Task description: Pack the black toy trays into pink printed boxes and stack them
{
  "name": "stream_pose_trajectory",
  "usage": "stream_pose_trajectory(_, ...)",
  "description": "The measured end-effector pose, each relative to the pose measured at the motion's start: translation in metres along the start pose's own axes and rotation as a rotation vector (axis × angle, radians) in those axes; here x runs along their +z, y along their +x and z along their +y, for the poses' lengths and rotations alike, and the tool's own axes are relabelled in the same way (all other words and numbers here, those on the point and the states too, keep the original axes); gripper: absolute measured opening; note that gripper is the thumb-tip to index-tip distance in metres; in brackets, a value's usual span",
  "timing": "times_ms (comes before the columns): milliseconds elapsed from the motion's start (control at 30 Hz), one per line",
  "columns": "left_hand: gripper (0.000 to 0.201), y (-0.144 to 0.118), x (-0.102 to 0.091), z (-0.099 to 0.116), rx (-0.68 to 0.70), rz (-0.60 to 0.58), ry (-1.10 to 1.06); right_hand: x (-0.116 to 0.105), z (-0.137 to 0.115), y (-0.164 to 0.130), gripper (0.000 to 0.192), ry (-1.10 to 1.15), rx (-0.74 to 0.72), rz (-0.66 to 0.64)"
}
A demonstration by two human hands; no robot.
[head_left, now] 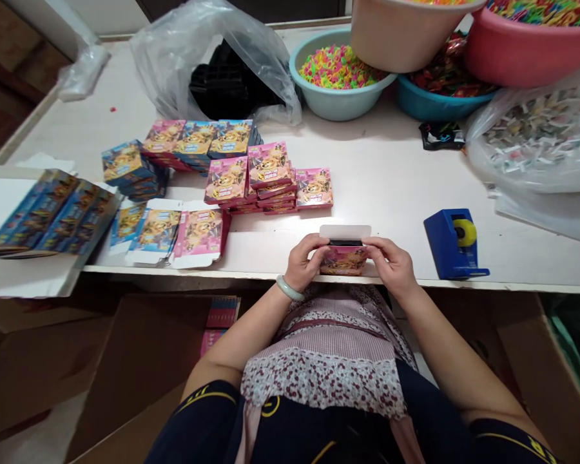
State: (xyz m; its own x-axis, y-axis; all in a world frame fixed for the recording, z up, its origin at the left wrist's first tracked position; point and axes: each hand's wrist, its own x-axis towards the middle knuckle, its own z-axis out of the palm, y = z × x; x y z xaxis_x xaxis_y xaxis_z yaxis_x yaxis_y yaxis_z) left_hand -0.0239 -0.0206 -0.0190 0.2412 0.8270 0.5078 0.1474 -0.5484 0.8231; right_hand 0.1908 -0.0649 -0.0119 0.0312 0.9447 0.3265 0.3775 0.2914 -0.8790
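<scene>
A small pink printed box (344,258) sits at the table's near edge with its white top flap standing open. My left hand (303,261) grips its left side and my right hand (390,263) grips its right side, thumbs at the open mouth. A pale bangle is on my left wrist. Stacks of closed pink boxes (268,177) and blue boxes (125,166) lie further back on the left. Flat, unfolded box blanks (174,235) lie near the front edge, left of my hands.
A blue tape dispenser (454,243) stands right of my hands. Basins of colourful small pieces (341,71) and a pink tub (526,45) line the back. Clear plastic bags lie at back centre (212,58) and right (541,135). Cardboard cartons (145,361) stand under the table.
</scene>
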Motion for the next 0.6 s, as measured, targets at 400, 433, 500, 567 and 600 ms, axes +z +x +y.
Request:
stream_pose_trajectory(400, 0.015, 0.012, -0.013, 0.016, -0.040, -0.226, -0.179, -0.009, -0.015, 0.011, 0.011, 0.080, -0.065, -0.150)
stream_pose_trajectory(433, 0.016, 0.013, -0.013, 0.018, -0.010, -0.239, -0.153, -0.010, -0.018, 0.011, 0.009, 0.033, -0.097, -0.162)
stream_pose_trajectory(500, 0.014, 0.014, -0.011, 0.022, -0.009, -0.216, -0.109, -0.010, -0.024, 0.012, 0.008, -0.030, -0.107, -0.147)
stream_pose_trajectory(567, 0.010, 0.016, -0.008, 0.026, -0.038, -0.171, -0.089, -0.008, -0.028, 0.013, 0.006, -0.035, -0.064, -0.113)
stream_pose_trajectory(600, 0.010, 0.017, -0.006, 0.027, -0.049, -0.161, -0.085, -0.006, -0.030, 0.013, 0.004, -0.027, -0.037, -0.095)
